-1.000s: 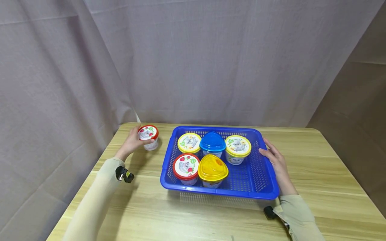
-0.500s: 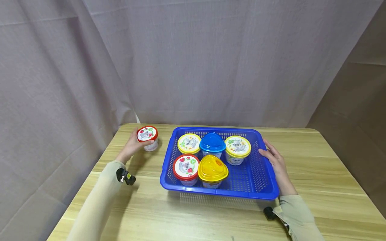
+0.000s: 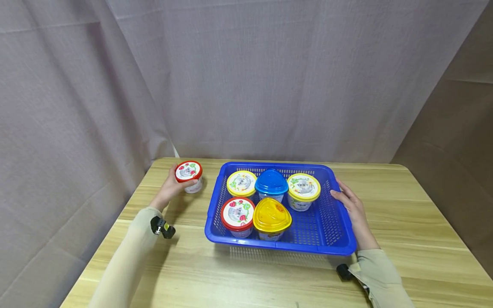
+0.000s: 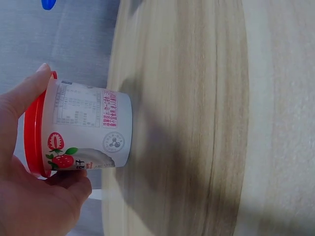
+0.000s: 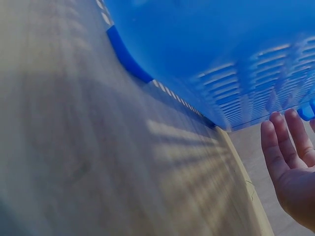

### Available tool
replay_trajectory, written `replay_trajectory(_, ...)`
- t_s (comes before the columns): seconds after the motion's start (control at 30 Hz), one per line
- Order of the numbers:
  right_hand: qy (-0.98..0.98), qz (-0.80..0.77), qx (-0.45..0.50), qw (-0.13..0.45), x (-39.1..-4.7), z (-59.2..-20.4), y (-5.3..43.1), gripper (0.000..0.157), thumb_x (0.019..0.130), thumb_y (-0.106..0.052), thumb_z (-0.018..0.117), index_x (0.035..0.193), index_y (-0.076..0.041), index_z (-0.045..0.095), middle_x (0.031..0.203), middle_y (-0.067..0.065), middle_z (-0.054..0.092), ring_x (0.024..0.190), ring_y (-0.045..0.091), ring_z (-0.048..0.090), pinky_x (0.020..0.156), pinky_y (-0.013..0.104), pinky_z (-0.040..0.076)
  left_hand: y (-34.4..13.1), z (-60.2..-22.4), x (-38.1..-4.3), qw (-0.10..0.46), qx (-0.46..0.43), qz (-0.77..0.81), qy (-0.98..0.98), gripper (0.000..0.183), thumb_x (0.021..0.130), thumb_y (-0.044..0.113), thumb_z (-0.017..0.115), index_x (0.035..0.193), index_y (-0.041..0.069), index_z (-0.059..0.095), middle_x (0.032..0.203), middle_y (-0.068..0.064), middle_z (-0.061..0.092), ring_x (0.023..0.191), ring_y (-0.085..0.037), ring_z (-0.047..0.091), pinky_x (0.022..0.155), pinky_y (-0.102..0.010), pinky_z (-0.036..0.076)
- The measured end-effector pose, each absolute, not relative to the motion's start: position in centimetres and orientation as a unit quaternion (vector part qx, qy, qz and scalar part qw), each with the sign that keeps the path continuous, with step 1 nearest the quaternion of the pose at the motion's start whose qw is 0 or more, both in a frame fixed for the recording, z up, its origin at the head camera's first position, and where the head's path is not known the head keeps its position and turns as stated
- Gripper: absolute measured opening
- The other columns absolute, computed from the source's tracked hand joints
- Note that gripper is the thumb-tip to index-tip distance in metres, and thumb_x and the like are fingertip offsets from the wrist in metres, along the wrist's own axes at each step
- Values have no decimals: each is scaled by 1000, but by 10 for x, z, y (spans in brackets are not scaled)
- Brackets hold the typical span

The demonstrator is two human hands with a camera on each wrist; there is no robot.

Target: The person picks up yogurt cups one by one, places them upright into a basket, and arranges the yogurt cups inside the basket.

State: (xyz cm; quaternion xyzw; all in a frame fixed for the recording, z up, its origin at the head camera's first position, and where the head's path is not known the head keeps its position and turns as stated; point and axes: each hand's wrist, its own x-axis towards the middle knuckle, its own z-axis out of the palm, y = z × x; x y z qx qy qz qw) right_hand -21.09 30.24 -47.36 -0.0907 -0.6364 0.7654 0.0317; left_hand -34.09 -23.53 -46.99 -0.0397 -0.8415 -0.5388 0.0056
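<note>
My left hand (image 3: 169, 188) grips a cup with a red lid and a strawberry print (image 3: 189, 175) at the back left of the table; thumb and fingers go round it just below the lid. In the left wrist view the cup (image 4: 88, 128) shows its white printed side, base close to the wood. On the right, my right hand (image 3: 354, 209) holds the side of a blue plastic basket (image 3: 281, 247), thumb over the rim and fingers outside. The right wrist view shows the fingers (image 5: 295, 142) nearly straight along the slotted wall (image 5: 226, 88).
Inside the basket stand a second red-lidded cup (image 3: 238, 214), two yellow-rimmed cups (image 3: 242, 183), a blue triangular-lidded cup (image 3: 271, 182) and a yellow triangular-lidded one (image 3: 271, 215). The wooden table (image 3: 231, 282) meets a grey curtain (image 3: 269, 85) behind.
My left wrist has shifted slightly to the right and down, with the hand still around the red-lidded cup. The right hand and the basket stay where they were.
</note>
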Motion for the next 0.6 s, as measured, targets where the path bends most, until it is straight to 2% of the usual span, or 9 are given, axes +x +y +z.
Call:
replay_trajectory(0.27, -639, 763, -93, 29, -211, -472, 305, 68, 100, -28, 65, 159, -19, 32, 104, -13, 68, 87, 7, 69, 73, 27, 59, -234, -471, -342, 8, -30, -538, -842, 117, 82, 29, 85, 158, -3, 3, 153, -27, 35, 143, -38, 33, 120, -50, 21)
replay_trajectory(0.4, -640, 762, -96, 28, -212, -474, 305, 69, 100, -28, 65, 160, -20, 32, 103, -15, 68, 86, 6, 69, 72, 26, 59, -234, -467, -343, 4, -26, -535, -845, 117, 82, 28, 85, 158, -4, 2, 154, -29, 33, 143, -40, 32, 120, -51, 21)
replay_trajectory(0.6, -643, 759, -96, 32, -213, -475, 304, 68, 100, -27, 65, 159, -18, 33, 99, -15, 67, 84, 6, 68, 72, 25, 58, -235, -454, -344, 11, -32, -526, -850, 107, 85, 27, 83, 156, -5, 10, 150, -29, 37, 139, -39, 37, 118, -50, 26)
